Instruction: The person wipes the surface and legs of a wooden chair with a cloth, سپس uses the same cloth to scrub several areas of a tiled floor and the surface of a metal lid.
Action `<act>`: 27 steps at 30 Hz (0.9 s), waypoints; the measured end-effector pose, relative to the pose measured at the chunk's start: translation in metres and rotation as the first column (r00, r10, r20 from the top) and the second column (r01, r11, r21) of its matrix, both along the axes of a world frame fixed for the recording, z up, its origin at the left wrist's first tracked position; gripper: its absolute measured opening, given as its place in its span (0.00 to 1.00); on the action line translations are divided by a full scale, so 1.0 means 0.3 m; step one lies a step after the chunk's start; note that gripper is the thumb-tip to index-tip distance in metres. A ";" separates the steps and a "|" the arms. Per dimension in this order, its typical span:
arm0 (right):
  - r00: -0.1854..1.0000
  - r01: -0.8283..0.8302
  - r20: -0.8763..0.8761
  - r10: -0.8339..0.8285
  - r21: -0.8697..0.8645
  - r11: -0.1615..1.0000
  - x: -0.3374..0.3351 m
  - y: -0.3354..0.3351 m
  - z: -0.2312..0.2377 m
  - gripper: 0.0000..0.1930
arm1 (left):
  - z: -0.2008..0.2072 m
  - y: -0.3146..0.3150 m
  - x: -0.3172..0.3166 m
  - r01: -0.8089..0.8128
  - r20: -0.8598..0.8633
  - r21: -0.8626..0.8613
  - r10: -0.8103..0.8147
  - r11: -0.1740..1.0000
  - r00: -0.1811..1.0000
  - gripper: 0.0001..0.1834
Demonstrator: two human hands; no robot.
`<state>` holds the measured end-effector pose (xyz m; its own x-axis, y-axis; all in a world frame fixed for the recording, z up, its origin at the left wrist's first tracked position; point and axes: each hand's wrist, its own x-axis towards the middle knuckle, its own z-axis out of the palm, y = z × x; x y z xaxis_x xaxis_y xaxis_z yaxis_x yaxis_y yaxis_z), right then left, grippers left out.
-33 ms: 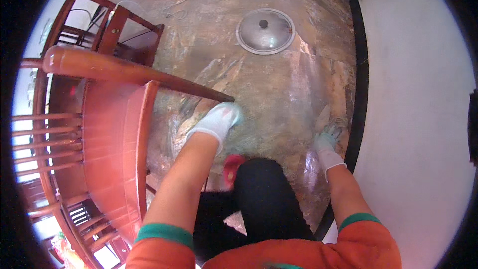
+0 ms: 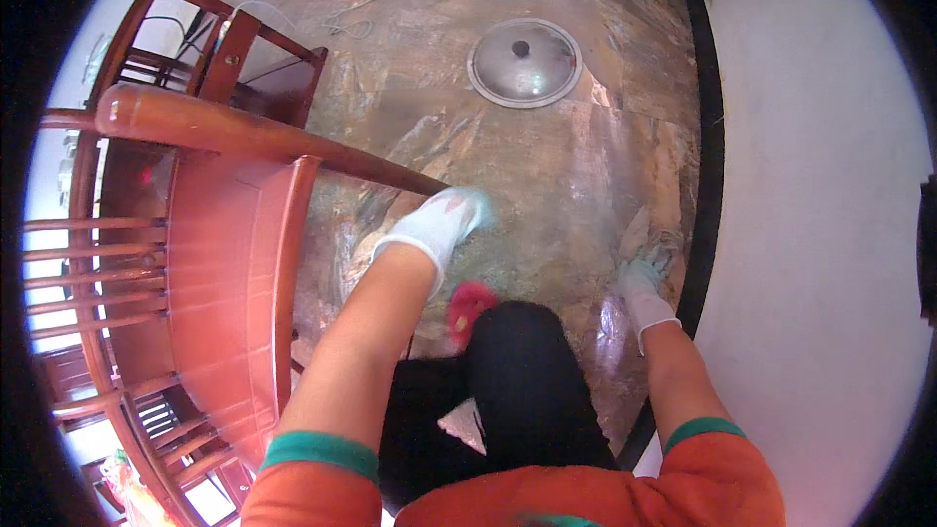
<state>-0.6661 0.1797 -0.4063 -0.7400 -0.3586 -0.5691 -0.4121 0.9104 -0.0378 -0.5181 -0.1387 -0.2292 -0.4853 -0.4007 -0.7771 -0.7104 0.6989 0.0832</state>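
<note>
Left hand (image 2: 449, 220), white-gloved: placed at the foot of a brown wooden post (image 2: 264, 141), left of the middle of the floor (image 2: 556, 171); whether it is gripped or merely touched cannot be told, the fingertips being blurred. Right hand (image 2: 641, 285), gloved: laid open, fingers spread, near the floor's right edge, apparently for support.

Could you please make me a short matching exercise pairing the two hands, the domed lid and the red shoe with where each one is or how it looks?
1. left hand
2. right hand
3. domed lid
4. red shoe

A. silvery, with a dark knob on top
B. just beyond a black-clad knee
C. near the far end of a wooden post
D. close to the black strip along the wall

Pairs: 1-C, 2-D, 3-A, 4-B
</note>
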 end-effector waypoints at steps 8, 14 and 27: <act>0.993 0.099 0.078 -0.093 -0.075 0.992 -0.062 0.088 0.020 0.39 | -0.032 -0.214 -0.465 0.131 -0.182 -0.211 -0.171 0.969 0.968 0.26; 0.982 -0.085 0.170 0.086 -0.013 0.996 -0.098 0.257 0.016 0.38 | -0.161 -0.328 -0.770 -0.142 -0.344 -0.322 0.024 0.936 0.939 0.21; 0.906 -0.188 0.411 0.103 0.173 0.967 -0.110 0.091 0.268 0.37 | -0.378 -0.630 -0.953 0.266 -0.191 -0.335 -0.341 0.904 0.920 0.18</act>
<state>-0.6992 0.2071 -0.3257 -0.3871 -0.2898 -0.8753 -0.5305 0.8465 -0.0456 -0.8041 -0.3277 -0.3425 -0.7763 -0.3968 -0.4899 -0.4441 0.8957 -0.0218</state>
